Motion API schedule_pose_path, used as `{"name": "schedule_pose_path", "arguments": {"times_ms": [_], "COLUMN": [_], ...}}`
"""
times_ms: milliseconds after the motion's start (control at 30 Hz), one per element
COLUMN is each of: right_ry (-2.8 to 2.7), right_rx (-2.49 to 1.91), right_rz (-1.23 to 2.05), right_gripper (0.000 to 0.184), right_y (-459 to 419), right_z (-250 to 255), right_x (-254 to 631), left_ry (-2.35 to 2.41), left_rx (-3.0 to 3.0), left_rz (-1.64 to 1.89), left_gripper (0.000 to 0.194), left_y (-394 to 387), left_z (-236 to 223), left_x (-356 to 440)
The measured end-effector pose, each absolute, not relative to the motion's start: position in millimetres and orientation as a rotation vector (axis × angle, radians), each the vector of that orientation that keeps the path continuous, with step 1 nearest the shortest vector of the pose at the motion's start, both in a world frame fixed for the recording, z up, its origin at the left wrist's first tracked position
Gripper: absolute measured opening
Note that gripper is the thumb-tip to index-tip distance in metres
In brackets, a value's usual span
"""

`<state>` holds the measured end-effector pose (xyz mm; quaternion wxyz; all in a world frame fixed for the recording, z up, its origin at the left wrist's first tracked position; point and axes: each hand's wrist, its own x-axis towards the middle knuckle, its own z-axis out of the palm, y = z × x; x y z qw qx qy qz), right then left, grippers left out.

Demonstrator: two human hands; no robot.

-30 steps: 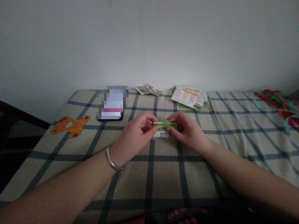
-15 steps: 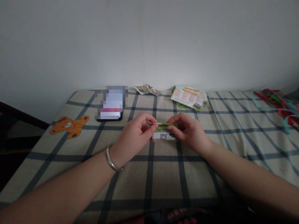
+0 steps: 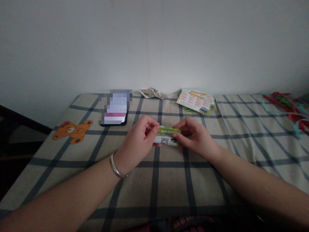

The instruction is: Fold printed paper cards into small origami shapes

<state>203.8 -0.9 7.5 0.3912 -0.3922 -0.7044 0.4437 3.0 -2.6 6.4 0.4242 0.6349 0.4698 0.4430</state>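
Observation:
Between my two hands is a small folded paper leaflet (image 3: 166,136), green along the top and white below, with a QR code on the white part. My left hand (image 3: 143,135) pinches its left end between thumb and fingers; a silver bangle circles that wrist. At the right end, my right hand (image 3: 193,135) grips it with the thumb on the near face. The leaflet is held over the checked cloth, and its far side is hidden from me.
On the checked cloth (image 3: 135,190) lie a phone (image 3: 114,106) with a blurred screen, an orange bear cutout (image 3: 72,131) and folded paper pieces (image 3: 152,93). A stack of printed leaflets (image 3: 196,100) rests near the wall (image 3: 154,45). Red and green ribbons (image 3: 289,106) lie far right.
The leaflet has tilted, its left end shifting left with my left hand, and more of its printed face shows. My right hand stays almost in place.

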Motion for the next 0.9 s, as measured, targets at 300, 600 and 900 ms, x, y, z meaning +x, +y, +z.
{"name": "schedule_pose_path", "arguments": {"times_ms": [300, 600, 900], "right_ry": [-1.771, -1.782, -1.799], "right_rx": [-1.054, -1.125, -1.167], "right_rz": [1.071, 0.971, 0.911], "right_gripper": [0.019, 0.024, 0.022], "right_y": [4, 3, 9], "right_z": [-3, -2, -2], "right_x": [206, 208, 211], "left_ry": [1.190, 1.237, 1.293], "left_rx": [1.834, 1.889, 2.051], "left_rz": [1.037, 1.033, 1.020], "left_gripper": [0.009, 0.010, 0.010], "left_y": [-1, -2, 4], "left_z": [8, 13, 10], "left_x": [-3, -2, -8]}}
